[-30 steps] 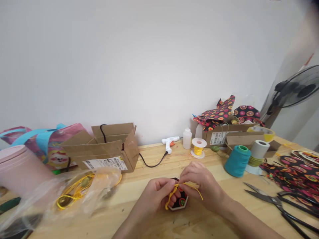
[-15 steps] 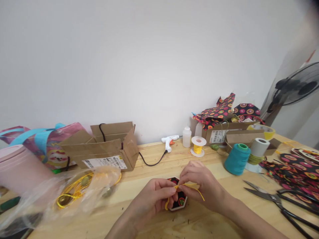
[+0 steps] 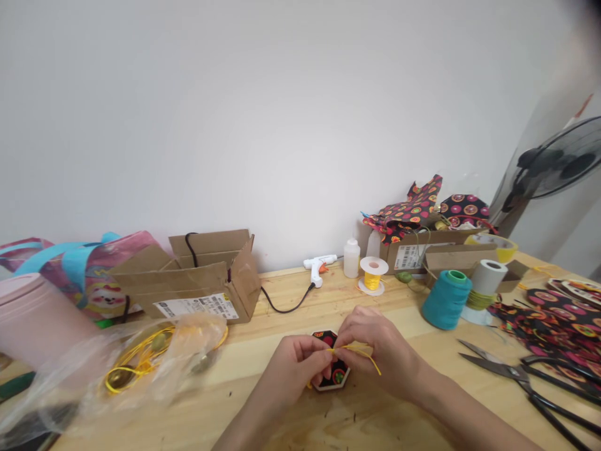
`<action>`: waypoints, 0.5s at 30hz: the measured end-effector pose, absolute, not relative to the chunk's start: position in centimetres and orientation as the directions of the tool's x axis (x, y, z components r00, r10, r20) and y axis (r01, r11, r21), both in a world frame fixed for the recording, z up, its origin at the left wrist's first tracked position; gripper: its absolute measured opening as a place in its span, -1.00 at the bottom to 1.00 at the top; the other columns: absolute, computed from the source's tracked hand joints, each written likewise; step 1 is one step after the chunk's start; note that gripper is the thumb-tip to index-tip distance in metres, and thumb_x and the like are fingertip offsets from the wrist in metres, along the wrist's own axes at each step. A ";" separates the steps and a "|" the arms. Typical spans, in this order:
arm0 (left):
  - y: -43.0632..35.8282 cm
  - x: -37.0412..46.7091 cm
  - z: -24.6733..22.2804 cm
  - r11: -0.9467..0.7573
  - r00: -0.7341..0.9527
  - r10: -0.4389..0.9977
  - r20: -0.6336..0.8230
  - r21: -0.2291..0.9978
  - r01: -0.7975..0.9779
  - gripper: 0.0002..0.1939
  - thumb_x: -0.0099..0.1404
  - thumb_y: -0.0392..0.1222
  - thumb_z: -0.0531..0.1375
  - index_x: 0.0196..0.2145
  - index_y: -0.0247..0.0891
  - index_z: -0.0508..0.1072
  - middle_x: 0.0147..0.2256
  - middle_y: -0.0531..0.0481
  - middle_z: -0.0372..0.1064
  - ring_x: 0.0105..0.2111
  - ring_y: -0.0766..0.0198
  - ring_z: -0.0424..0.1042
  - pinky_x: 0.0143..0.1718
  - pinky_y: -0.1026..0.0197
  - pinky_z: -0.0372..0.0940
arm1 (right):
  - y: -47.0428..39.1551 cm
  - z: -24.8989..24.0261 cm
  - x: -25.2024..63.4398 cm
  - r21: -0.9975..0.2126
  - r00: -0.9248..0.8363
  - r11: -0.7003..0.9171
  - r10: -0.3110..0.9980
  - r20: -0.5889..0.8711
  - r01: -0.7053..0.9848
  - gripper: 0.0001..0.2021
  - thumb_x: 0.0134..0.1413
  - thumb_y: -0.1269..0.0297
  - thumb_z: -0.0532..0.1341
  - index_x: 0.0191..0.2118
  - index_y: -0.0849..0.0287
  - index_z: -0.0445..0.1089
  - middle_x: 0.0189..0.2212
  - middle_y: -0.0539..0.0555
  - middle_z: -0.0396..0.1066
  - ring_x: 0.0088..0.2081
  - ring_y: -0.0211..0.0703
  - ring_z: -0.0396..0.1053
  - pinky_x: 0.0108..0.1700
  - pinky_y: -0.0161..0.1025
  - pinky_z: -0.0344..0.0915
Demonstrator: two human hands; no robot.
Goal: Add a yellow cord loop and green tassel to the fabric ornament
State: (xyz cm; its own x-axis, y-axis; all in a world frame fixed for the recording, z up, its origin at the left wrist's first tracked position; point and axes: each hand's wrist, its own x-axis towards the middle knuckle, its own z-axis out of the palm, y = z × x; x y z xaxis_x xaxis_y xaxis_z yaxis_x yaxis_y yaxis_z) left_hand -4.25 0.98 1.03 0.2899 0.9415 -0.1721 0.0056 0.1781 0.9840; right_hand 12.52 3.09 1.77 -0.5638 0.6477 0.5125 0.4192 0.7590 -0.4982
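Between both hands runs a thin yellow cord (image 3: 350,347), gathered at a point where the fingertips meet. My left hand (image 3: 300,366) is closed, thumb and forefinger pinching the cord. My right hand (image 3: 375,344) pinches it too, and a loose end hangs out past the right fingers. Just beneath the hands lies an octagonal piece (image 3: 339,376) with a white edge and dark, fruit-printed fabric. The fingers cover part of it. Whether the cord is fastened to that piece, I cannot tell.
Large black-handled scissors (image 3: 516,373) lie at right, near a teal thread cone (image 3: 447,300) and patterned fabric pieces (image 3: 554,319). A glue gun (image 3: 317,269), a bottle (image 3: 351,258) and a yellow cord spool (image 3: 373,275) stand behind. Leftward are a cardboard box (image 3: 201,285) and a plastic bag (image 3: 188,351).
The hands stay pinched on the cord with their fingertips together. The yellow tail below my left fingers now shows less, and the octagonal piece appears slightly higher and further left.
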 end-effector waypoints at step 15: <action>1.0 -4.7 0.8 0.255 0.386 0.903 -0.186 0.957 -0.137 -0.85 0.03 -0.20 0.21 -0.56 -0.37 0.45 -0.61 0.04 0.30 -0.65 0.46 0.16 -0.58 0.34 0.00 | 3.4 1.8 12.7 -0.529 -0.552 0.772 0.628 0.549 0.352 -0.92 -0.03 0.41 0.15 -0.40 0.14 0.39 -0.47 0.03 0.40 -0.40 -0.22 0.25 -0.33 -0.25 0.14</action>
State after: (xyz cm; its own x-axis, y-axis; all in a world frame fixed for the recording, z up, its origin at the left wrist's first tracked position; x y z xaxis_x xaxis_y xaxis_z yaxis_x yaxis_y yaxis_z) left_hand -4.74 1.01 0.76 0.3864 0.9034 -0.1860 -0.1366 0.2555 0.9571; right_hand 12.75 3.39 1.76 -0.5518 0.6278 0.5490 0.3519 0.7721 -0.5293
